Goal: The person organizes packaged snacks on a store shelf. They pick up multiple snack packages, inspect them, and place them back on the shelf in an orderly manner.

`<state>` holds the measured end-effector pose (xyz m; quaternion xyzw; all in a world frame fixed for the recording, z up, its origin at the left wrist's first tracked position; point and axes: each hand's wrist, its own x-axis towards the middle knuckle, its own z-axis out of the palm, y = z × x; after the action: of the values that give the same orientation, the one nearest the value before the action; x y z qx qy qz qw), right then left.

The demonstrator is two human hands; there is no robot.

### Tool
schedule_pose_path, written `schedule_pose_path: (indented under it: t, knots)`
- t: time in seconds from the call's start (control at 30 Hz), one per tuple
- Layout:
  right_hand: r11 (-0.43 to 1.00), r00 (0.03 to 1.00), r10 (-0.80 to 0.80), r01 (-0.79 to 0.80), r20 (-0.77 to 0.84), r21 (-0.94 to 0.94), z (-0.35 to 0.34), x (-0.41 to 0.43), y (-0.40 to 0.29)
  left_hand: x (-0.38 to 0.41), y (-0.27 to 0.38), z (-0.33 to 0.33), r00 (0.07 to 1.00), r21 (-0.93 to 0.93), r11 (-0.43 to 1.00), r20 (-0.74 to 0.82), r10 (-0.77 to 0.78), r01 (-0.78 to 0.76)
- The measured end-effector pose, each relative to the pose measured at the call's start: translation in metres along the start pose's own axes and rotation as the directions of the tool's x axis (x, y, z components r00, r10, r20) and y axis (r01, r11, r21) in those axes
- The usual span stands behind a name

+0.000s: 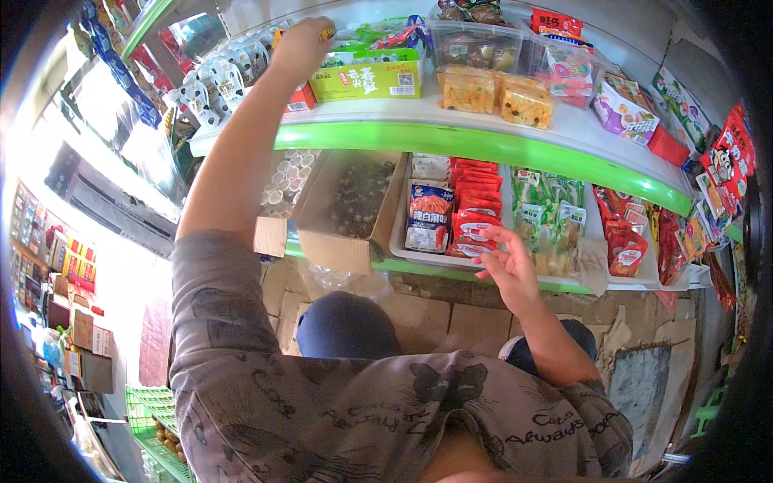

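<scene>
My left hand (pixel 305 43) reaches up to the upper shelf, over a small red box (pixel 302 98) between cow-patterned pouches (pixel 226 83) and a yellow-green carton (pixel 366 80) of green packets. Bits of a yellow packet (pixel 326 34) show at its fingers; whether they grip it is hidden. Lower down, my right hand (pixel 515 268) hovers with its fingers apart and nothing in them. It is nearest to the red snack packets (pixel 477 208), which share a white tray (pixel 395 238) with a blue-and-red pouch (pixel 429 216).
The upper shelf's green edge (pixel 471 140) overhangs the lower goods. An open cardboard box (pixel 335 252) of dark items stands below. Bagged orange snacks (pixel 468 90) sit beside clear plastic tubs (pixel 477 45). Hanging packets (pixel 728 160) line the right; a green basket (pixel 154 416) is at lower left.
</scene>
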<state>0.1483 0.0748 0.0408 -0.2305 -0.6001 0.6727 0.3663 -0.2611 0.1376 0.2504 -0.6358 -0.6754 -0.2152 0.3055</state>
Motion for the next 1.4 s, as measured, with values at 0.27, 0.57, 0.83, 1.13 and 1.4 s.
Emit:
schedule_pose_path:
  t: [0.27, 0.57, 0.83, 1.13, 1.4]
  knots:
    - [0.999, 0.999, -0.047, 0.047, 0.009, -0.004, -0.003, 0.000, -0.002, 0.047, 0.027, 0.037, 0.959, 0.148, 0.987, 0.285, 0.015, -0.059]
    - [1.000, 1.000, -0.015, 0.015, -0.011, -0.026, -0.015, -0.003, -0.001, 0.052, 0.010, 0.057, 0.998, 0.165, 0.985, -0.029, 0.060, -0.054]
    - [1.000, 1.000, -0.025, 0.025, -0.005, -0.012, -0.016, -0.002, 0.007, 0.021, 0.027, -0.004, 0.761, -0.350, 0.887, -0.474, -0.444, 0.300]
    - [0.942, 0.971, -0.015, -0.067, 0.240, 0.329, -0.022, -0.006, -0.012, -0.148, 0.222, -0.043, 0.883, -0.277, 0.954, -0.413, -0.224, 0.112]
    - [0.879, 0.988, 0.151, -0.126, -0.017, 0.459, -0.034, -0.020, -0.011, -0.252, 0.279, 0.021, 0.859, -0.566, 0.651, -0.263, 0.440, -0.507]
